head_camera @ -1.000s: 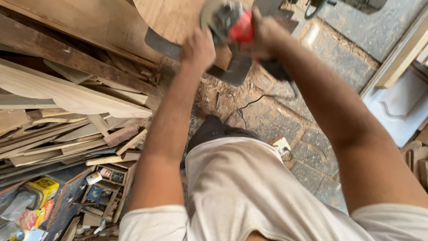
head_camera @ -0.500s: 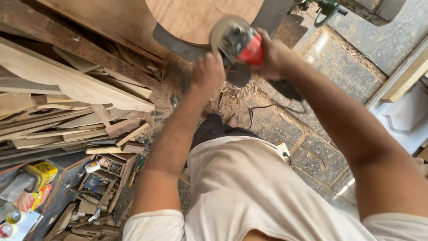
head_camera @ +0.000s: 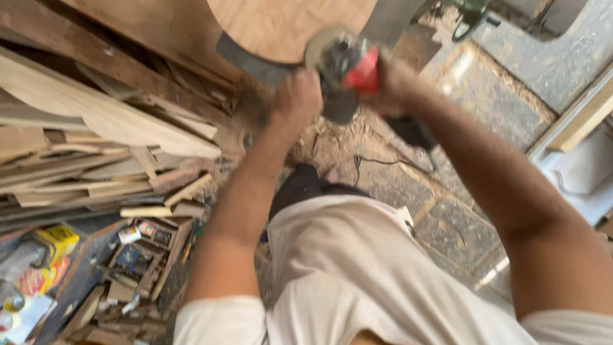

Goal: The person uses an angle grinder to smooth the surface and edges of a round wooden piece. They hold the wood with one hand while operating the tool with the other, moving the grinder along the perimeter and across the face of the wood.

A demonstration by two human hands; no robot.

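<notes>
A red and grey angle grinder (head_camera: 348,71) with a round disc is gripped in both hands at the top centre of the head view. My left hand (head_camera: 295,99) grips its side, near the disc. My right hand (head_camera: 397,83) wraps around the red body. The disc lies against the curved edge of a round wooden panel (head_camera: 287,22) that rests on a dark support. A black cord (head_camera: 377,160) hangs from the grinder to the floor. The picture is blurred by motion.
A pile of wood planks and offcuts (head_camera: 96,140) fills the left side. Small boxes and a yellow container (head_camera: 57,239) lie at the lower left. Sawdust covers the stone-tiled floor (head_camera: 460,217). A white framed panel (head_camera: 575,160) stands at the right.
The view has dropped, so the grinder and both hands sit lower in the frame. More of the round panel's edge now shows above the disc. Both hands keep their grip.
</notes>
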